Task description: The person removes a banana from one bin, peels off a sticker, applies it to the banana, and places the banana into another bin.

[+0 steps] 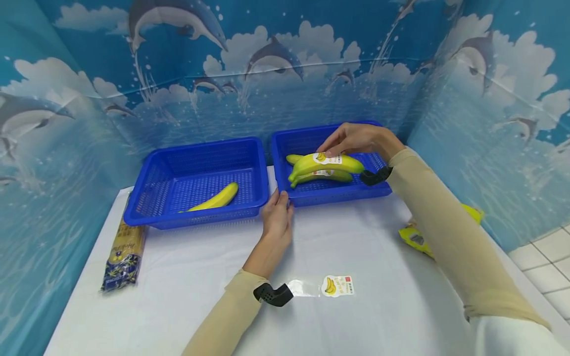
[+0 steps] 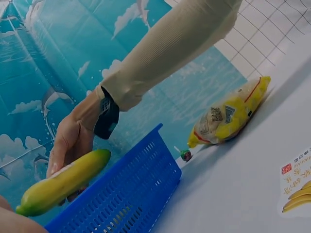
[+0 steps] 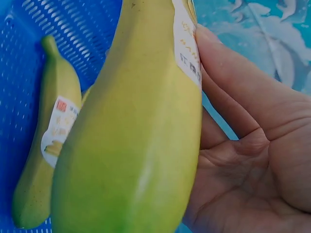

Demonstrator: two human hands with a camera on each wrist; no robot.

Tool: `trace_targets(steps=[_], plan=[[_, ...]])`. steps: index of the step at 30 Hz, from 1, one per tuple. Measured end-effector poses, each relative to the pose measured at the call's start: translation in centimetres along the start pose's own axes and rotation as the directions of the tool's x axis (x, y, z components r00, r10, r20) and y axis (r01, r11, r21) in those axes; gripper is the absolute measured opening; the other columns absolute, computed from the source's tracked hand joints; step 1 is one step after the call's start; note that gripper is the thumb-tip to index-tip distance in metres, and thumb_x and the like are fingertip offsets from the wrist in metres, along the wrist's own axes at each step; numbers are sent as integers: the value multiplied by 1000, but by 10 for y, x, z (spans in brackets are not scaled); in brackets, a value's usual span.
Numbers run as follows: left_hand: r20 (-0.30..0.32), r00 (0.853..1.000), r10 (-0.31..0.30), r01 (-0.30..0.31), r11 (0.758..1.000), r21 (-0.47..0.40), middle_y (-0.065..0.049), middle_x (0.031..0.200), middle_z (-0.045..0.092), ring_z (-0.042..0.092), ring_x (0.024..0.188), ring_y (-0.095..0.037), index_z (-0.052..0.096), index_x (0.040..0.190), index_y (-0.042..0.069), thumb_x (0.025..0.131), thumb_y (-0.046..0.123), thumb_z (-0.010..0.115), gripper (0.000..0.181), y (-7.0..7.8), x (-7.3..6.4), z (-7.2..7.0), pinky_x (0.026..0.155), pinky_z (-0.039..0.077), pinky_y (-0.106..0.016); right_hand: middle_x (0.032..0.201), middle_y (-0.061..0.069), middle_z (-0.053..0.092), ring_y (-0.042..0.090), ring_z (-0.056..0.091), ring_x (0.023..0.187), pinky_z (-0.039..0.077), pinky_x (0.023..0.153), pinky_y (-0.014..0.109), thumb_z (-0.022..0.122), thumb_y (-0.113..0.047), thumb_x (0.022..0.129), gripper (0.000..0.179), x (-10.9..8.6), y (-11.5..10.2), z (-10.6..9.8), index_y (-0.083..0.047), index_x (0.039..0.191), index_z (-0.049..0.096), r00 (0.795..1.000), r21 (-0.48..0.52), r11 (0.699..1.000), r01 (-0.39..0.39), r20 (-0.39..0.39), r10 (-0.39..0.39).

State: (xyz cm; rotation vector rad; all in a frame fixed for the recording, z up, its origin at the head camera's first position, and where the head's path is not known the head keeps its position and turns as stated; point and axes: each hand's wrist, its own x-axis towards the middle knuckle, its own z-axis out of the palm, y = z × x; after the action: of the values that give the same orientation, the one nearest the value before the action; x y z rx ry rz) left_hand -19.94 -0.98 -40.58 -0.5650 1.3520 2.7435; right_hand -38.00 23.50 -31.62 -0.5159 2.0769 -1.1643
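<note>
Desk: Start in the foreground — what is closest?

Photographer: A banana-printed sticker (image 1: 337,286) and a clear strip (image 1: 304,288) lie on a white tablecloth (image 1: 178,306), lower centre of the frame. At lower right, a beige sleeve (image 1: 450,237) crosses in front of a yellow packet (image 1: 414,238), hiding part of it.

Desk: And the hands?

Photographer: The left hand (image 1: 277,217), mid-frame, rests its fingertips at the near left corner of the right basket (image 1: 331,198); whether they curl round the rim, I cannot tell. The right hand (image 1: 356,137), right of centre, pinches the held banana (image 1: 329,168) between thumb and fingers, spread only as wide as the fruit.

Desk: Which way does it point?

Photographer: Its long axis runs across the frame, nearly level, stem end left and slightly lower, rounded end right. It is over the right basket, partly covering two more bananas (image 1: 343,176).

Desk: And around it?

Photographer: At left, a gold-and-blue packet (image 1: 124,257) runs partly behind the left basket (image 1: 196,218), where a yellow banana (image 1: 218,199) slants up to the right. Beyond hangs a dolphin-print curtain (image 1: 178,111) — white tiles (image 1: 539,257) show at the right edge.
</note>
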Motion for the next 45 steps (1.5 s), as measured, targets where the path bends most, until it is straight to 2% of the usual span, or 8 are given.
trace_targets(steps=[4, 7, 10, 14, 16, 25, 30, 45], plan=[[9, 1000, 1, -1, 1000, -5, -22, 174, 27, 29, 161, -33, 31, 165, -5, 115, 6, 48, 54, -1, 1, 0, 126, 35, -39, 133, 4, 75, 13, 68, 105, 59, 90, 30, 70, -11, 107, 39, 9, 4, -4, -2, 145, 67, 999, 17, 999, -31, 23, 31], [17, 1000, 9, -9, 1000, -10, -24, 173, 29, 30, 160, -35, 32, 164, -7, 115, 5, 48, 54, -1, 2, 0, 126, 36, -40, 122, -1, 78, 7, 53, 72, 48, 70, 25, 70, -11, 106, 37, 15, 7, -7, -4, 143, 69, 998, 10, 999, -52, 39, 52], [23, 1000, 12, -12, 1000, -6, -24, 173, 29, 31, 160, -35, 33, 164, -7, 114, 4, 49, 53, -1, 4, -1, 125, 37, -41, 124, -2, 78, 5, 56, 76, 50, 75, 26, 71, -13, 106, 36, 21, 12, -8, -7, 142, 71, 995, -10, 997, -74, 70, 74], [25, 1000, 8, -8, 1000, 4, -24, 173, 29, 32, 160, -34, 34, 163, -8, 114, 4, 49, 53, -1, 4, -2, 125, 37, -40, 145, 4, 69, 12, 65, 122, 56, 102, 35, 72, -16, 106, 36, 28, 18, -8, -9, 142, 72, 986, -45, 992, -119, 109, 123], [25, 1000, 9, -10, 1000, 3, -24, 173, 29, 32, 160, -34, 33, 163, -9, 114, 4, 49, 53, -2, 5, -2, 125, 37, -40, 153, 8, 63, 16, 64, 126, 56, 104, 38, 73, -16, 105, 37, 31, 20, -8, -8, 141, 72, 983, -69, 989, -135, 117, 142], [24, 999, 23, -23, 1000, 0, -26, 171, 31, 33, 159, -35, 34, 162, -10, 114, 3, 49, 52, -2, 6, -3, 124, 38, -42, 127, -1, 76, 13, 69, 96, 58, 87, 33, 74, -14, 105, 40, 42, 25, -7, -2, 143, 69, 963, -123, 975, -183, 176, 203], [20, 1000, 19, -19, 1000, 2, -24, 172, 30, 32, 159, -35, 34, 162, -9, 114, 3, 50, 53, -2, 6, -4, 124, 38, -42, 116, -1, 80, 11, 71, 94, 61, 88, 32, 74, -11, 104, 42, 48, 27, -4, 1, 143, 67, 956, -132, 968, -214, 173, 235], [8, 1000, 25, -25, 1000, -1, -25, 171, 33, 38, 156, -35, 37, 161, -10, 113, 3, 51, 52, -2, 7, -4, 123, 40, -39, 136, 8, 75, 15, 73, 105, 61, 99, 40, 77, -12, 102, 40, 54, 23, 1, 0, 140, 70, 950, -190, 958, -213, 190, 249]])
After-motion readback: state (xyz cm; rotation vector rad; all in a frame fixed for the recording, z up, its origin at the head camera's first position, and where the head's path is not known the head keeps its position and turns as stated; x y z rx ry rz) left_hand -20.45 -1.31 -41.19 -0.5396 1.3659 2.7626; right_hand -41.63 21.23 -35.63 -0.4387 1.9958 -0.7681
